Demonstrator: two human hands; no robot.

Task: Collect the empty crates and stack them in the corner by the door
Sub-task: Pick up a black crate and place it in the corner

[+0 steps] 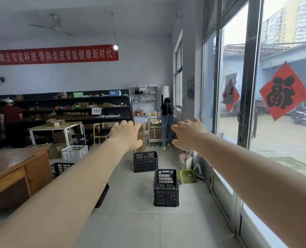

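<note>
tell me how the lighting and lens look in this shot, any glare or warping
Head view: daylight through the glass door washes out the buildings outside; a hanging bulb flares; wide-angle stretch bows the door frame and lengthens both forearms; left hand and right hand look slightly soft.

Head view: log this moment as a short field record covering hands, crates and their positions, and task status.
left hand: open, raised forward, holding nothing
right hand: open, raised forward, holding nothing
near black crate: on the floor, close to the glass door
far black crate: on the floor, further back
third black crate: beside the wooden desk, partly hidden by the left arm
white crate: behind the desk
green dustpan: right of the near crate
task status: no crate lifted yet, none stacked
</note>
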